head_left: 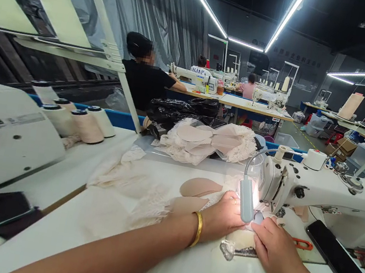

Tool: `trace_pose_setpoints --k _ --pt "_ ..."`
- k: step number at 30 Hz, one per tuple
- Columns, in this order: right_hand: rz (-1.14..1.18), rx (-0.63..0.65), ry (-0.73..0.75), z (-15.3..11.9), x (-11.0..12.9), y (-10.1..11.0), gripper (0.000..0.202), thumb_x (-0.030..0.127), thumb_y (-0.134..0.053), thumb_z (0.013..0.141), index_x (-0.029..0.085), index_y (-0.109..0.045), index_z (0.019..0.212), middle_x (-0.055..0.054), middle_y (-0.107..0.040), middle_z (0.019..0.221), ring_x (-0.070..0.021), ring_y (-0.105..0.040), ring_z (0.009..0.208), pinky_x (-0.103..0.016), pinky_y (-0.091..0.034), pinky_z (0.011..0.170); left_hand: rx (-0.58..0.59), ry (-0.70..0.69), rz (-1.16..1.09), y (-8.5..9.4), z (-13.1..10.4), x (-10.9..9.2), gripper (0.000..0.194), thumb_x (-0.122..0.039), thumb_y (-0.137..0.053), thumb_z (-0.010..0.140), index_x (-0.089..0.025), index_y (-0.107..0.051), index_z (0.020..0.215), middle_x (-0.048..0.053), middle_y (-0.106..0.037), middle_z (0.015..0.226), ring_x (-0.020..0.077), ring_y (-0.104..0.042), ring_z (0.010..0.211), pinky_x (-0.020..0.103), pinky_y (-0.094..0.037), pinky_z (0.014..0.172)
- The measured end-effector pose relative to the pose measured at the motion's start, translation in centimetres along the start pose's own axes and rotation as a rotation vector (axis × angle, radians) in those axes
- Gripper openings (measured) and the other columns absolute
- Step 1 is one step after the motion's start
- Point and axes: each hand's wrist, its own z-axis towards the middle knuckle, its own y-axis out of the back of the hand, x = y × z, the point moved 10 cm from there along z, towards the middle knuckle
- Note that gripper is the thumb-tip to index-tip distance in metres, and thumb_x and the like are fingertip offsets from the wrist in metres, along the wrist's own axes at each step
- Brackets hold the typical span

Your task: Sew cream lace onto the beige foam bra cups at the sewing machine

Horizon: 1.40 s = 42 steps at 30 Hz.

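Under the lit grey lamp (246, 199), my left hand (225, 214) presses down on pale fabric beside the needle area of a white sewing machine (328, 190). Its fingers are partly hidden by the lamp, and a gold bracelet circles the wrist. My right hand (274, 247) is on the near right side of the needle area, its bent fingers together at the edge of the light fabric (242, 237). Beige cup-shaped pieces (200, 187) lie left of my left hand, next to sheer lace (150, 197).
Piled lace pieces (203, 140) sit behind the work area. A black phone (337, 258) and an orange-handled tool (303, 244) lie on the right. Thread cones (88, 127) stand on the left. A person in black (140, 72) sits further back.
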Motion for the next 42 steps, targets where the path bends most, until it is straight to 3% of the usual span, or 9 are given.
trace_pose_setpoints --k 8,19,34,42 --pt "-0.036 -0.008 0.008 0.0 0.1 0.2 0.025 0.008 -0.047 0.095 0.024 -0.062 0.107 -0.002 -0.056 0.081 -0.0219 -0.054 0.072 -0.03 -0.03 0.056 -0.002 -0.022 -0.011 -0.2 0.1 0.0 0.016 -0.016 -0.057 0.101 -0.021 -0.065 0.088 -0.002 -0.071 0.086 0.0174 -0.061 0.083 0.04 -0.033 0.092" --pt "-0.021 0.003 0.005 0.0 0.2 0.2 0.025 0.009 -0.043 0.096 0.023 -0.061 0.106 -0.003 -0.057 0.082 -0.0219 -0.053 0.073 -0.032 -0.03 0.057 0.001 0.029 -0.131 -0.8 0.3 1.1 0.018 -0.024 -0.058 0.101 -0.02 -0.066 0.086 0.002 -0.073 0.097 0.0197 -0.066 0.093 0.037 -0.04 0.097" --pt "-0.019 0.034 0.018 -0.1 0.4 0.2 0.029 0.004 -0.045 0.092 0.023 -0.062 0.106 -0.003 -0.056 0.083 -0.0222 -0.053 0.076 -0.031 -0.032 0.058 0.031 0.075 -0.159 -1.2 0.5 1.6 0.016 -0.022 -0.062 0.1 -0.021 -0.069 0.085 0.001 -0.073 0.093 0.0209 -0.064 0.097 0.037 -0.036 0.1" --pt "-0.012 0.013 -0.018 0.2 -0.2 0.2 0.025 0.009 -0.043 0.096 0.022 -0.063 0.103 -0.004 -0.056 0.083 -0.0215 -0.053 0.073 -0.031 -0.035 0.058 0.045 0.08 -0.084 -0.1 0.7 2.0 0.015 -0.024 -0.063 0.098 -0.021 -0.07 0.085 0.003 -0.073 0.099 0.022 -0.061 0.098 0.04 -0.031 0.097"
